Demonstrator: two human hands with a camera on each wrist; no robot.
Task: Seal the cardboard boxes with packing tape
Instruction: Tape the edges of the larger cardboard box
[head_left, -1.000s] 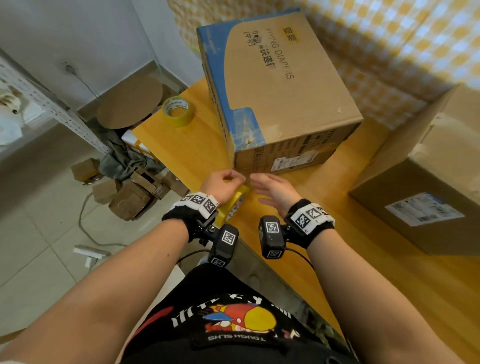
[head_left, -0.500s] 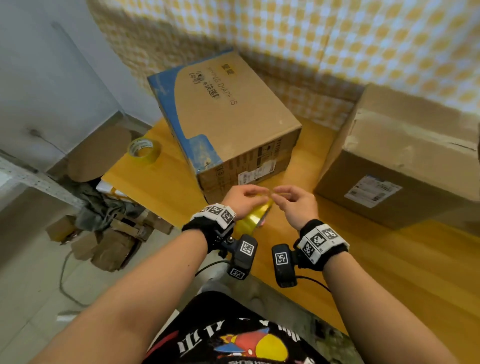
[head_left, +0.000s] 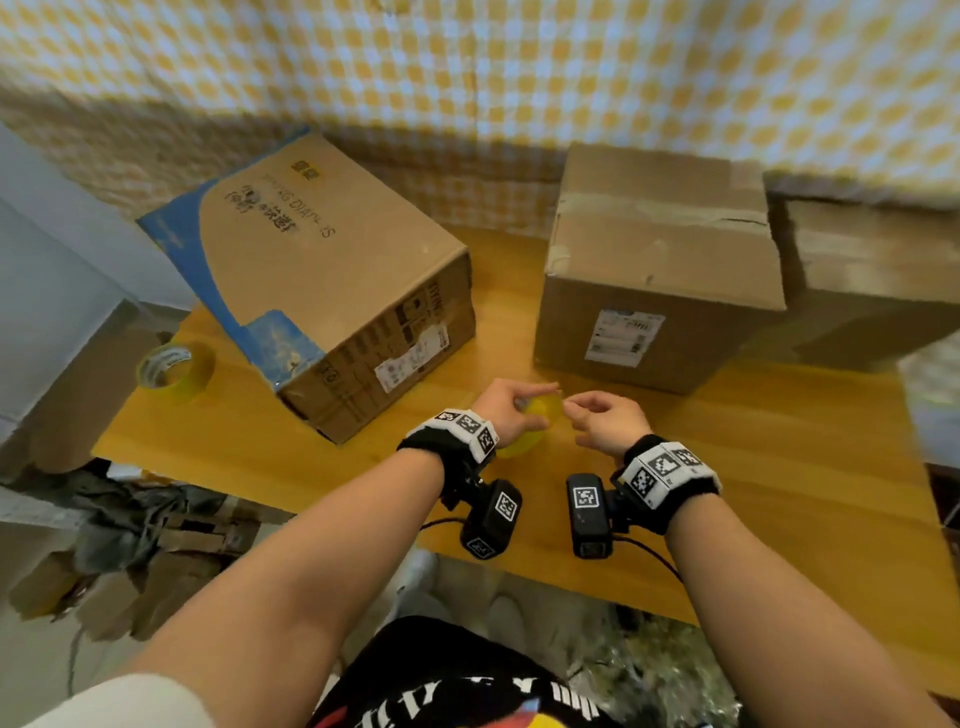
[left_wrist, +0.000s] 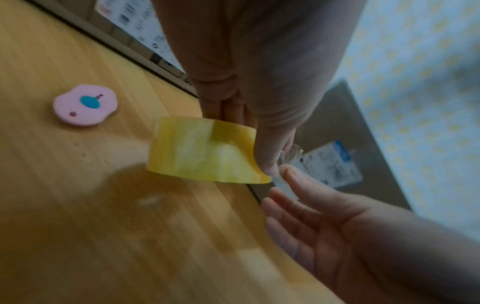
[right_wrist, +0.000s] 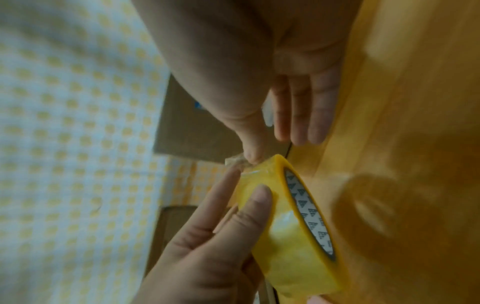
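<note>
Tape roll gripped in my left hand above table; my right hand pinches its loose end, boxes behind.

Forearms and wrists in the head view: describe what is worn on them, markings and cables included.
Both forearms are bare. Each wrist carries a black band topped by white blocks printed with black square codes: left wristband, right wristband. Under each hangs a small black camera unit bearing a white code tag: left camera, right camera. A thin black cable trails from each unit. No gloves on either hand.
</note>
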